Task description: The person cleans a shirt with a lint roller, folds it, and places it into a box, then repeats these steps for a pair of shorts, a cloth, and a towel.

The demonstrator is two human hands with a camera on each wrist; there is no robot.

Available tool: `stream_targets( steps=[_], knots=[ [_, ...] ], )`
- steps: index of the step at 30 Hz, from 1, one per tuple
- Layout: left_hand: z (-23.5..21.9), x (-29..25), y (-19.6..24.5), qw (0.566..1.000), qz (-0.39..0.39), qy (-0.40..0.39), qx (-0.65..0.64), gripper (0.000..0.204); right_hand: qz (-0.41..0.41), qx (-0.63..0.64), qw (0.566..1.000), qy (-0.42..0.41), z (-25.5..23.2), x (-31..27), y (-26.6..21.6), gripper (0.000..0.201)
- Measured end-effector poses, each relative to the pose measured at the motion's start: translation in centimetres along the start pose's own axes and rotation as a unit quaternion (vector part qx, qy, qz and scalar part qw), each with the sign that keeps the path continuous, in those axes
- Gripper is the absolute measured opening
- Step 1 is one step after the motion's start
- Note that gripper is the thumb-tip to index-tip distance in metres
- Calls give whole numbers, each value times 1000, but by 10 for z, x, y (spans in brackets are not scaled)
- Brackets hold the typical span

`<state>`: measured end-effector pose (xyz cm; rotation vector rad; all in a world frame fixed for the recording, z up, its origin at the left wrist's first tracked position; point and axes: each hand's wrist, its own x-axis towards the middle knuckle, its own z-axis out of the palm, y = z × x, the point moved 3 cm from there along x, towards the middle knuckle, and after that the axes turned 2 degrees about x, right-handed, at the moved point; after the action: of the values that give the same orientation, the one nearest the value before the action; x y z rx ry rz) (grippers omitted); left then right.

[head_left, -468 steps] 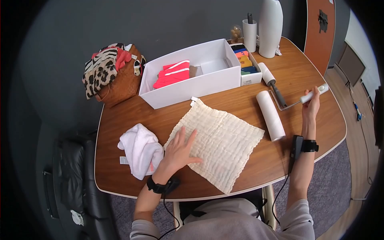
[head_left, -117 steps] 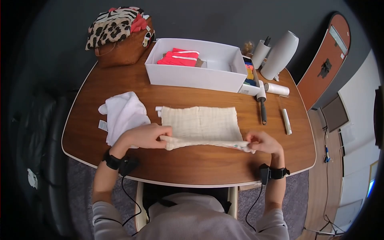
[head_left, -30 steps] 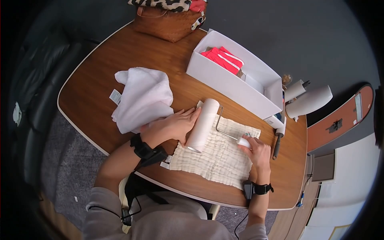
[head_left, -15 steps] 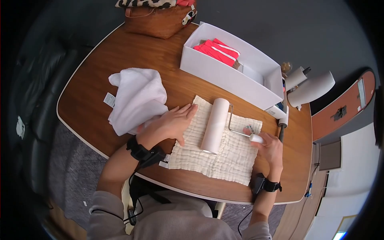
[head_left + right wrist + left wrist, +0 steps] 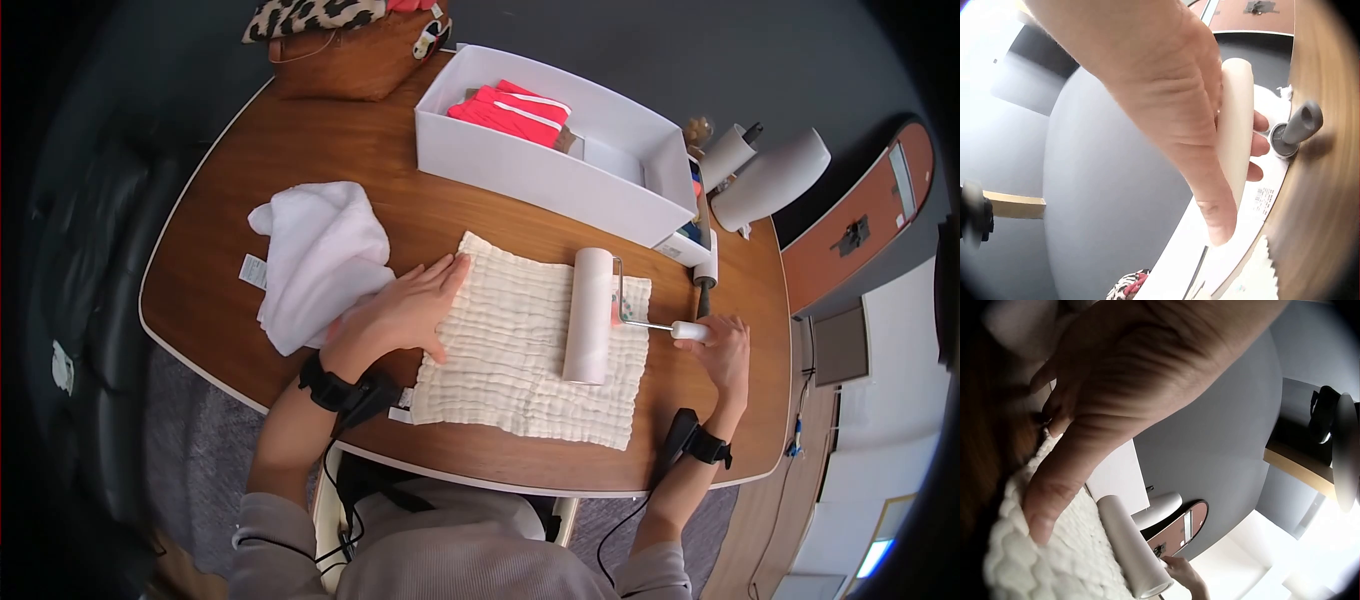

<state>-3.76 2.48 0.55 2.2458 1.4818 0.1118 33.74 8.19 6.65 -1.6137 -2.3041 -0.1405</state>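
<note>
A cream crinkled gauze cloth lies spread on the wooden table, a white label at its near left corner. My left hand rests on its left edge, fingers extended; in the left wrist view the thumb presses into the ridged fabric. My right hand grips the white handle of a large lint roller, fingers wrapped round it in the right wrist view. The wide white roll lies over the cloth's right part, joined to the handle by a bent wire. A small printed patch shows beside the wire.
A white towel lies left of my left hand. Behind stand a long white box with folded red clothing and a brown bag. At the right are a smaller grey-handled lint roller and a white vase.
Earlier both hands lifted the cloth's near edge while the roller lay aside. Over the last second the lint roller has travelled rightward across the cloth from beside my left hand, which stays on the edge.
</note>
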Motion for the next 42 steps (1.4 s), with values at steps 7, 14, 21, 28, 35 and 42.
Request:
stream_targets(
  steps=[7, 14, 21, 28, 35, 42],
  knots=[
    [1, 0, -1, 1000, -1, -4, 2, 112, 40, 4, 999, 3, -1, -13, 47, 38],
    [2, 0, -1, 1000, 3, -2, 11, 114, 118, 31, 992, -32, -11, -27, 76, 40],
    [1, 0, -2, 1000, 4, -7, 19, 114, 117, -8, 993, 8, -24, -41, 97, 41],
    [2, -2, -1, 1000, 9, -5, 4, 112, 114, -97, 986, 80, -48, -58, 107, 46],
    [4, -2, -1, 999, 26, 7, 23, 111, 87, 136, 984, 77, -39, -38, 96, 47],
    [8, -1, -4, 999, 36, 7, 40, 113, -156, 47, 984, 75, -21, -1, -77, 42]
  ],
)
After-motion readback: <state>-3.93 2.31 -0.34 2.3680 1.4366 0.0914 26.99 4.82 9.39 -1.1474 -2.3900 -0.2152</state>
